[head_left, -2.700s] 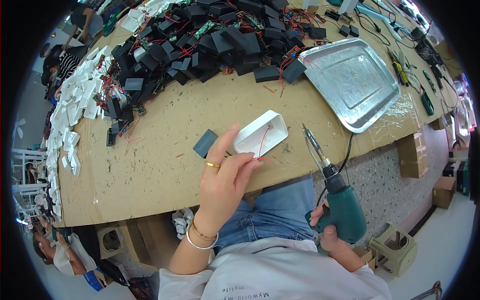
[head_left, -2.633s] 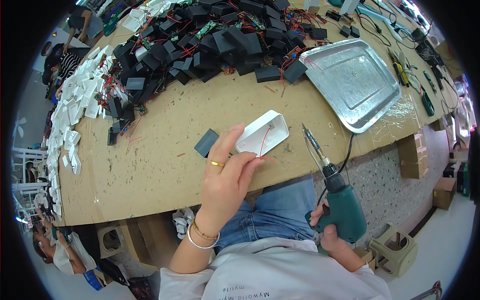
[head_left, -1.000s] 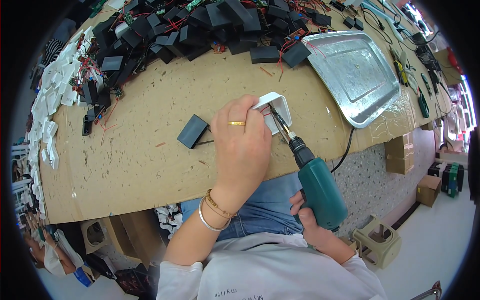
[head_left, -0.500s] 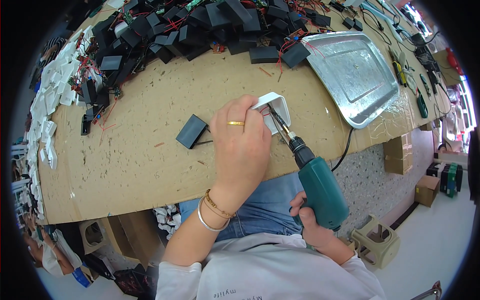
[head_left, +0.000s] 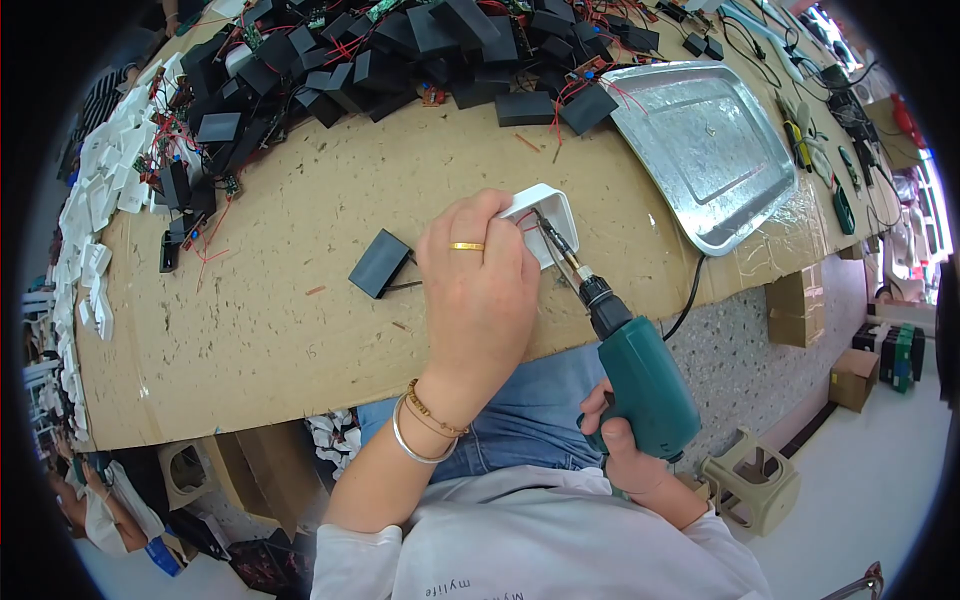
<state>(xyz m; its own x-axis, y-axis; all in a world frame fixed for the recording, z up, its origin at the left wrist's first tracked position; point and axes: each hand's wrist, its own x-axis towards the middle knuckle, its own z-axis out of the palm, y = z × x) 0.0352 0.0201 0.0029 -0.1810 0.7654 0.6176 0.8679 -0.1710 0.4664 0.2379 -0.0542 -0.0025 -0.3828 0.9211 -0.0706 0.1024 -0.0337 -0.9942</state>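
Observation:
My left hand [head_left: 478,290] presses down on a small white plastic housing [head_left: 545,215] at the near edge of the brown work table [head_left: 250,320], fingers curled over its left side. My right hand [head_left: 618,455] grips a green electric screwdriver [head_left: 640,385] below the table edge. Its bit [head_left: 556,243] points up and left into the housing, where red wires show. A black rectangular module [head_left: 379,263] lies just left of my left hand, its thin wire running toward the housing.
A shiny metal tray [head_left: 705,150] sits right of the housing. Several black modules with red wires [head_left: 380,60] are piled along the far side. White housings [head_left: 90,230] line the left edge. Hand tools [head_left: 800,140] lie far right. A beige stool [head_left: 755,480] stands on the floor.
Earlier my left hand held the white housing open on the table and the screwdriver hung away to the right. Now the bit is set into the housing and the hand covers it.

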